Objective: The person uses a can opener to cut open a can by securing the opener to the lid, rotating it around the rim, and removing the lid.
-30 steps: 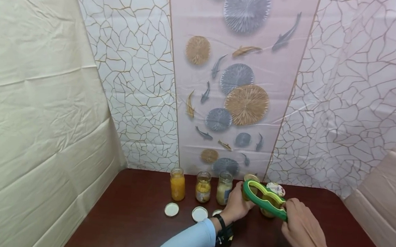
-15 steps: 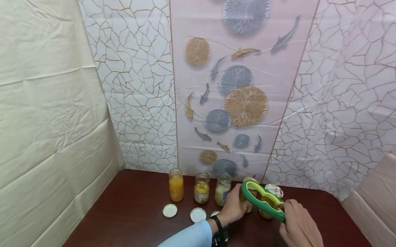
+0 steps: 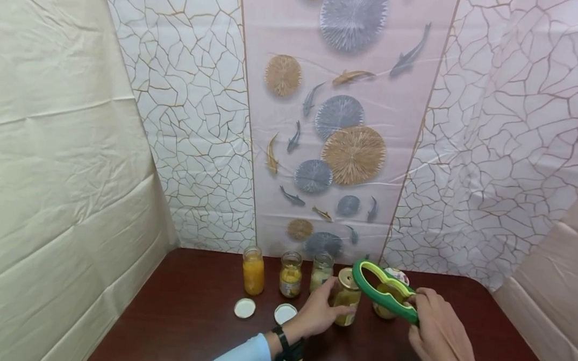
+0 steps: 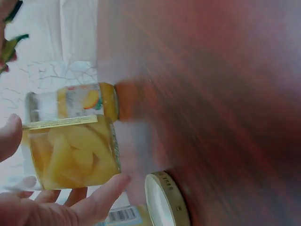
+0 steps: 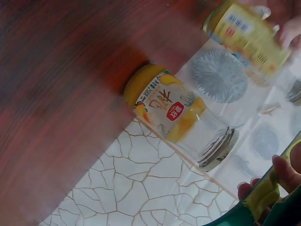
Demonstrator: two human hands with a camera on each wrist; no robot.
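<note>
My left hand (image 3: 314,313) grips a glass jar (image 3: 346,307) of yellow fruit pieces with a gold lid (image 3: 348,278). The left wrist view shows the jar (image 4: 75,155) close up, fingers on its far side. My right hand (image 3: 443,335) holds the handle end of a green multi-ring jar opener (image 3: 385,300), whose looped end hangs just right of the gold lid, around no lid. Behind the opener, partly hidden, stands another jar (image 3: 384,309) with a printed white lid (image 3: 398,276). In the right wrist view this jar (image 5: 174,113) has a peach label.
Three lidless jars stand in a row to the left: one of orange contents (image 3: 253,276), one of yellow pieces (image 3: 290,280), one pale (image 3: 321,271). Before them lie upturned lids, a left one (image 3: 244,308) and a middle one (image 3: 285,313). A patterned cloth (image 3: 213,145) hangs behind the table.
My left hand has brought the gold-lidded jar leftward and nearer, out from behind the opener. My right hand and the opener have barely moved.
</note>
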